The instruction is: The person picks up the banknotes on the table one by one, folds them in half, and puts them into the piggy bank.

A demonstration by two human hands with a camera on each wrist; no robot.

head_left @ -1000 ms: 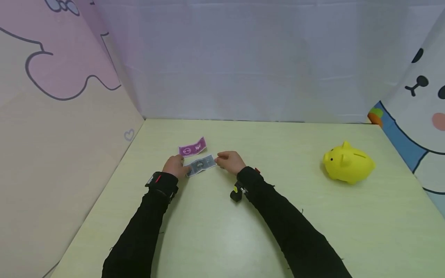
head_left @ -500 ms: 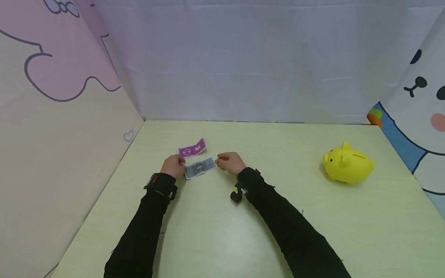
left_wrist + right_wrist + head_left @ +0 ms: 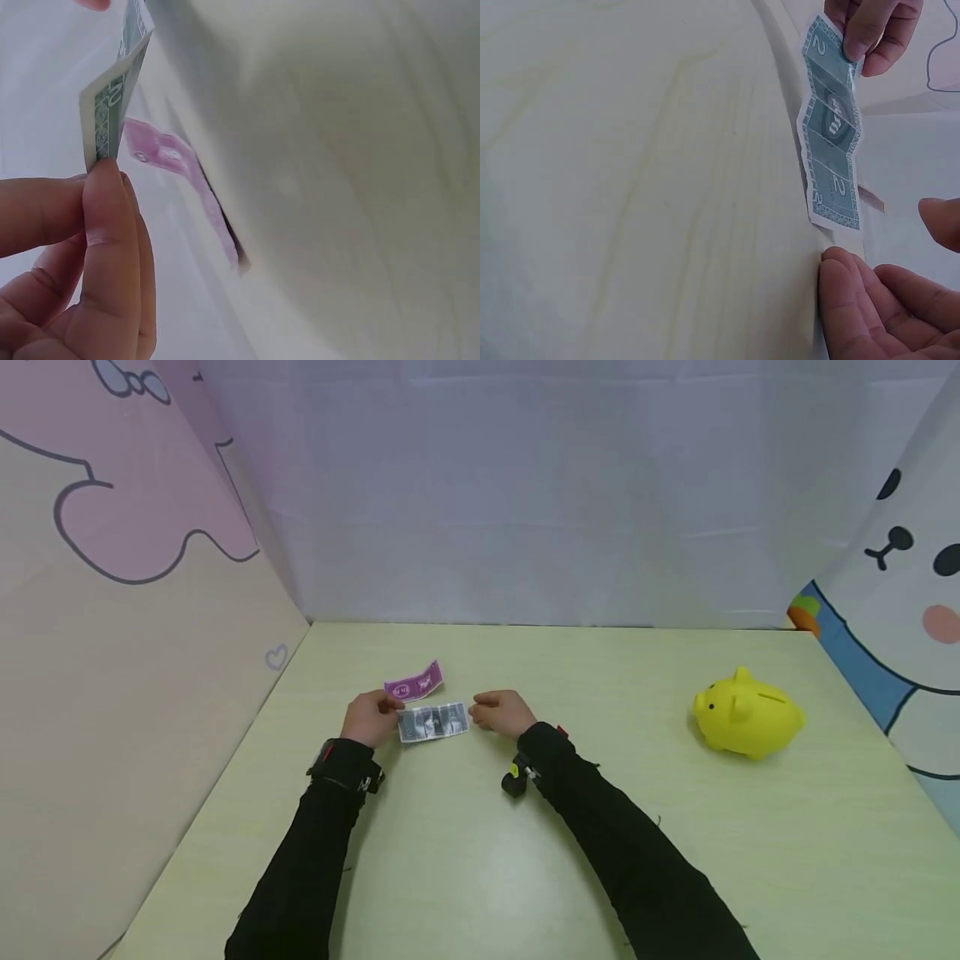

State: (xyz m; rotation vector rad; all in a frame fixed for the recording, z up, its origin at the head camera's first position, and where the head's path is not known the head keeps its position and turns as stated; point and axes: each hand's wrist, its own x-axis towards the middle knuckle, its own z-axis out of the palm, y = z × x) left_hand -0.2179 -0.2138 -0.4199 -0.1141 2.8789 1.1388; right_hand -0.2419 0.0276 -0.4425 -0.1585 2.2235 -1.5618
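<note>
My left hand [image 3: 367, 718] pinches the left end of a creased blue-green play banknote [image 3: 432, 723] between thumb and fingers. The right wrist view shows the figure 2 on this banknote [image 3: 830, 135], its folds standing up in a zigzag. Just off the note's other end is my right hand [image 3: 504, 713], thumb and fingers apart with nothing between them. Beyond the held note, a purple play banknote [image 3: 416, 683] lies curled on the table, partly covered by my left fingers.
A yellow piggy bank [image 3: 750, 714] with a slot in its back stands at the right of the pale table [image 3: 465, 860]. A white sheet [image 3: 480, 493] hangs behind the far edge, and printed panels flank both sides.
The blue-green note has turned slightly and now lies straighter across between the hands. My left hand has shifted a little left, and my right hand has drawn slightly away from the note's end.
</note>
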